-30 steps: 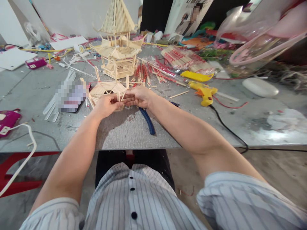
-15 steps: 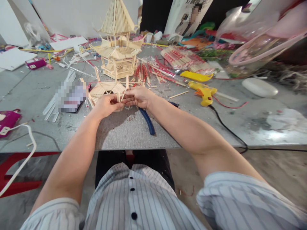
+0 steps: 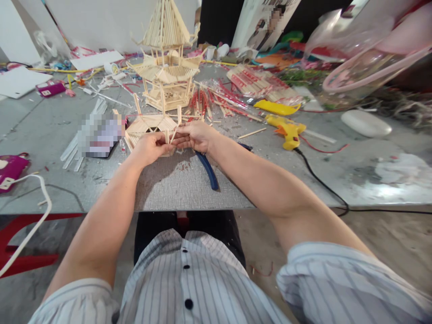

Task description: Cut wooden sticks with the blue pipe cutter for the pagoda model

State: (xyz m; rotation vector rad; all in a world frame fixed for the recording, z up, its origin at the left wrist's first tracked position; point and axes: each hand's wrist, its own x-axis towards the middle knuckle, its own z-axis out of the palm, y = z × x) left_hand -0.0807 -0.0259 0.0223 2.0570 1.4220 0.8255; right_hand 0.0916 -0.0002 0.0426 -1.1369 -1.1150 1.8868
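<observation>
Showing fine stripes and dark round buttons, a shirt (image 3: pixel 162 279) is seen nearest. On the grey, rough-textured worktop (image 3: pixel 168 193), a curved blue handle (image 3: pixel 207 171) is laid beside the right hand. The same pose as half a second earlier is kept: a short upright stick (image 3: pixel 166 136) is pinched by the nearly closed left hand (image 3: pixel 148 149), and a thin slanted stick (image 3: pixel 173 134) by the closed fingertips of the right hand (image 3: pixel 198 136), both at the near edge of a flat, angular stick frame (image 3: pixel 145 125). Farther off, a yellow glue gun (image 3: pixel 288 131), a tiered wooden pagoda (image 3: pixel 170 76) and red-printed packets (image 3: pixel 249 81) are set; lettering on the poster (image 3: pixel 259 27) is cut off.
</observation>
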